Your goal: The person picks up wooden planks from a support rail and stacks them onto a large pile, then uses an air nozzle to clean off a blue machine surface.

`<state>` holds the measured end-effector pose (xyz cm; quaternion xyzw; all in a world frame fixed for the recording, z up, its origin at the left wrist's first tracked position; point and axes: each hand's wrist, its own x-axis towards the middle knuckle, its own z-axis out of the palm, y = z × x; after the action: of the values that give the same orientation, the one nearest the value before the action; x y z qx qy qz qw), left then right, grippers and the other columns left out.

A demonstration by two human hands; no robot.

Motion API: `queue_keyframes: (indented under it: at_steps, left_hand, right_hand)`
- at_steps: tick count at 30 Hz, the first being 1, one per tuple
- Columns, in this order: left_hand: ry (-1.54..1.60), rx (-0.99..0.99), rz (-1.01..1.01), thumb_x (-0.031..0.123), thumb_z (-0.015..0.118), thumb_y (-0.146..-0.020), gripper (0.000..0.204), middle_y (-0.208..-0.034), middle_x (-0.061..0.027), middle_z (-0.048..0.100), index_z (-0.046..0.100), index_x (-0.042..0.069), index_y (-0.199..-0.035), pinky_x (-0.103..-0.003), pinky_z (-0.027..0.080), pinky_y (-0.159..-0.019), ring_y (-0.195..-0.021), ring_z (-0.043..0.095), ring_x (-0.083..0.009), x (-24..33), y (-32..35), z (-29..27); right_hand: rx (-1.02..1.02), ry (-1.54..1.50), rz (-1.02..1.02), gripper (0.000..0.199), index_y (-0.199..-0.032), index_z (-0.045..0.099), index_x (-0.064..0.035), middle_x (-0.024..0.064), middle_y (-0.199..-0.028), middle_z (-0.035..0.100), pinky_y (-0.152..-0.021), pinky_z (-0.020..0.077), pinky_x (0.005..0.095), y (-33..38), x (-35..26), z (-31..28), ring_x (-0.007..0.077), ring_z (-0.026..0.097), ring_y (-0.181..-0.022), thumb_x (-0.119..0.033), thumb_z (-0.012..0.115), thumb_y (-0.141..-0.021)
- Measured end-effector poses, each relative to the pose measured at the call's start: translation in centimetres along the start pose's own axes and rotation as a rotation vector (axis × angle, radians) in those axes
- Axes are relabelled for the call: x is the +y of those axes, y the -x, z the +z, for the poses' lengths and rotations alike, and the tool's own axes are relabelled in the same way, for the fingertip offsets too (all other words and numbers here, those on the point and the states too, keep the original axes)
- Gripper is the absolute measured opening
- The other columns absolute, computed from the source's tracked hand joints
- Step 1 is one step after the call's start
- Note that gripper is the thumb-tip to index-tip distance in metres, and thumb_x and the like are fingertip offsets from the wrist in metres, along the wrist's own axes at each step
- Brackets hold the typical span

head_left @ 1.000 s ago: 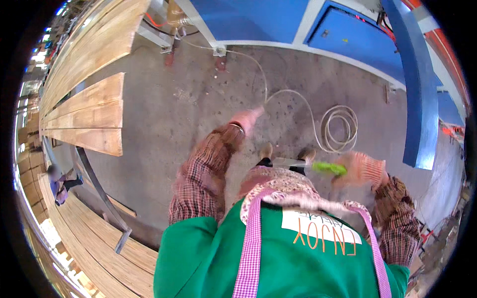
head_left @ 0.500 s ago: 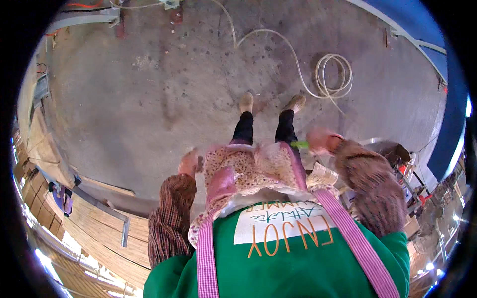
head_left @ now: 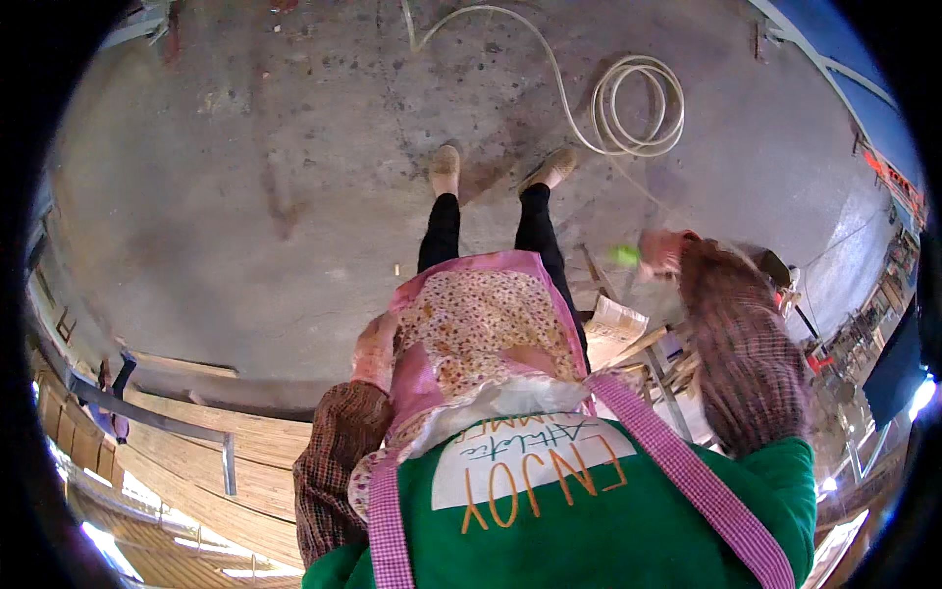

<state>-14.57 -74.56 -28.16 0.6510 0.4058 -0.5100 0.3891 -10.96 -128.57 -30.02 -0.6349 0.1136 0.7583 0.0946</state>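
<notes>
My right hand (head_left: 663,252) is held out to the right of my legs, closed round a small bright green object (head_left: 623,255). Motion smears that object, and its kind does not show. My left hand (head_left: 373,350) hangs against the left edge of my flowered, pink-trimmed apron (head_left: 491,314). Its fingers are blurred and partly lost against the cloth, so whether they grip it cannot be told. Brown knitted sleeves cover both forearms.
A coiled pale hose (head_left: 638,147) lies on the concrete floor (head_left: 334,147) ahead, its tail running toward my right side. Stacked boards (head_left: 255,442) with a metal bar (head_left: 231,461) are at the left. A piece of cardboard (head_left: 613,329) and wooden strips lie by my right leg.
The view has turned and shifted, so the hose and floor sit differently. My right hand has moved slightly outward with the green object. The apron's front now hangs flatter, with my left hand beside it.
</notes>
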Motion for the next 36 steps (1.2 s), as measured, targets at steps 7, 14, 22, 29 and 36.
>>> queue_keyframes:
  at_steps: [7,14,22,29,36]
  left_hand:
    - [-0.13,0.137,-0.076,0.052,0.062,-0.095,0.058,-0.118,-0.0095,0.073,0.071,0.005,-0.128,-0.034,0.051,-0.088,-0.101,0.067,-0.0187,-1.1,-1.0,0.6]
    - [-1.011,0.259,0.264,0.049,0.057,-0.098,0.053,-0.113,-0.0148,0.074,0.069,0.008,-0.131,-0.041,0.053,-0.097,-0.105,0.069,-0.0316,0.2,-0.7,-2.6]
    - [-0.204,0.155,-0.086,0.049,0.045,-0.106,0.06,-0.119,-0.0184,0.072,0.063,-0.001,-0.133,-0.047,0.054,-0.092,-0.104,0.069,-0.0339,0.7,-4.2,-2.9]
    - [-0.955,0.097,0.481,0.056,0.049,-0.1,0.055,-0.12,-0.0124,0.073,0.067,0.014,-0.131,-0.047,0.055,-0.092,-0.109,0.069,-0.032,4.9,-2.7,-4.5]
    - [-1.476,-0.211,0.974,0.055,0.051,-0.098,0.051,-0.147,-0.0072,0.058,0.057,0.031,-0.143,-0.049,0.05,-0.105,-0.128,0.06,-0.0347,8.3,-2.2,-5.7]
  right_hand:
    - [-0.309,-1.273,-1.735,0.022,-0.095,0.077,-0.0091,0.0084,-0.083,0.075,-0.061,0.0575,0.0403,-5.0,4.5,9.2,0.0235,0.07,-0.068,-0.027,0.075,-0.084]
    - [-0.11,0.296,-0.228,0.036,-0.117,0.076,-0.0123,0.0144,-0.092,0.075,-0.076,0.0563,0.0438,8.6,4.0,0.9,0.0294,0.07,-0.08,-0.029,0.073,-0.085]
    - [0.032,-0.087,-0.772,0.033,-0.102,0.076,-0.0081,0.0127,-0.085,0.074,-0.071,0.0544,0.0412,15.3,-13.3,-2.8,0.0264,0.068,-0.074,-0.034,0.078,-0.08]
    - [0.264,0.285,-0.798,0.03,-0.091,0.07,-0.0061,0.0012,-0.087,0.074,-0.071,0.0569,0.0396,22.4,-9.4,-2.6,0.0145,0.067,-0.071,-0.033,0.081,-0.082]
    - [0.604,0.051,-0.679,0.029,-0.093,0.07,-0.0051,0.0018,-0.087,0.074,-0.071,0.0574,0.0389,28.4,-12.8,-1.8,0.0149,0.068,-0.072,-0.031,0.08,-0.083]
